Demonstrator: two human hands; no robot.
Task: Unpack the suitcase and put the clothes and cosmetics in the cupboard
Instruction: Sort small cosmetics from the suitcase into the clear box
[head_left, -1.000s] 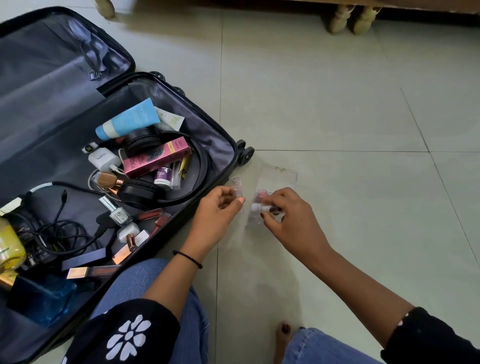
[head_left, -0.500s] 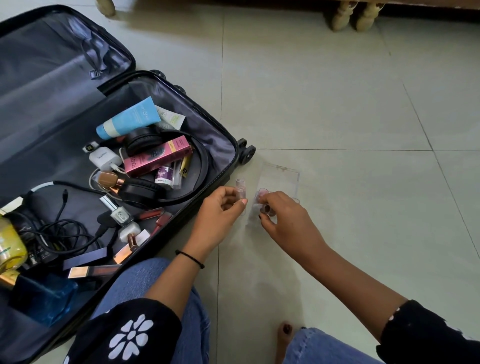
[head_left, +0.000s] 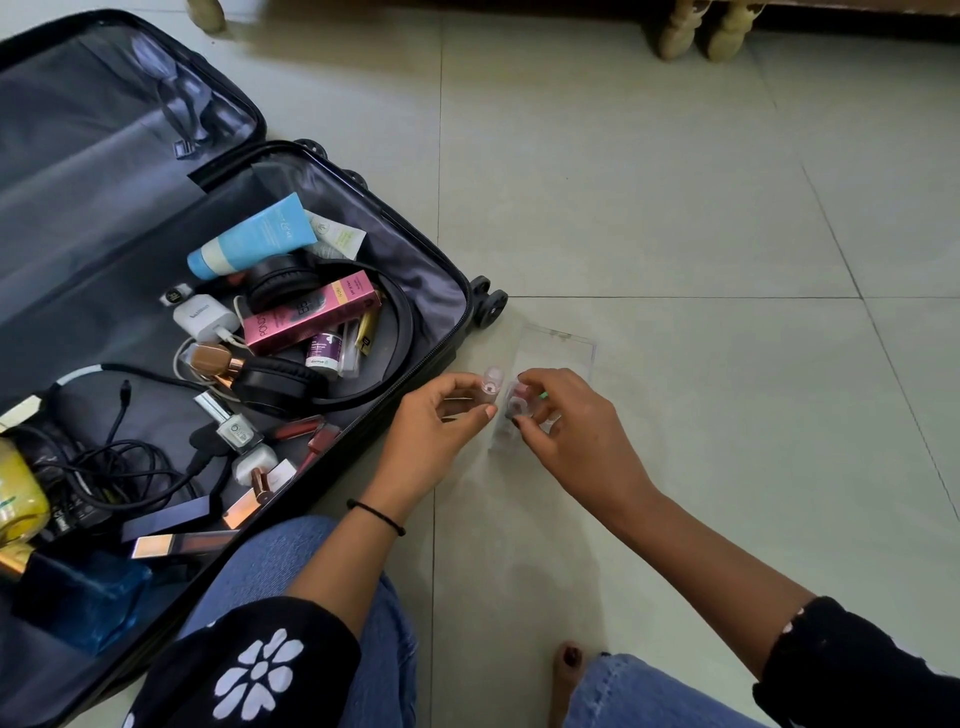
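Midway through the cosmetics step, by the look of it: sorting small items into a clear case (head_left: 558, 347), not yet carrying anything off. No cupboard in view, and no clothes visible either.

Seated on the floor (head_left: 675, 208), with the suitcase (head_left: 460, 299) lying open to the left. Case set down on the floor just off the suitcase's wheeled corner, near its rim but apart from it.

Holding a small clear-capped tube (head_left: 492, 378) upright in the left hand (head_left: 441, 415), fingers curled round its lower part, right beside the case's near end. Reaching in with the right hand (head_left: 571, 431), fingertips narrowed to a pinch on a small pinkish item (head_left: 515, 404) at that same end. Too small to say exactly what.

Plenty left in the suitcase's lined half:
- toward the far corner, a blue tube (head_left: 254, 236)
- in the middle, a pink box (head_left: 311, 317) lying by black headphones (head_left: 291, 387)
- nearer the front edge, a nail polish bottle (head_left: 236, 428) and several lipsticks
- mixed in, cables (head_left: 104, 467) and a white charger (head_left: 202, 317)

Next, most likely: settle the pinched item, then slot the held tube in beside it — calling for a free gap and a careful, upright placement in a tight space. After that, back to the suitcase for the loose lipsticks, picking cosmetics out from among the cables.
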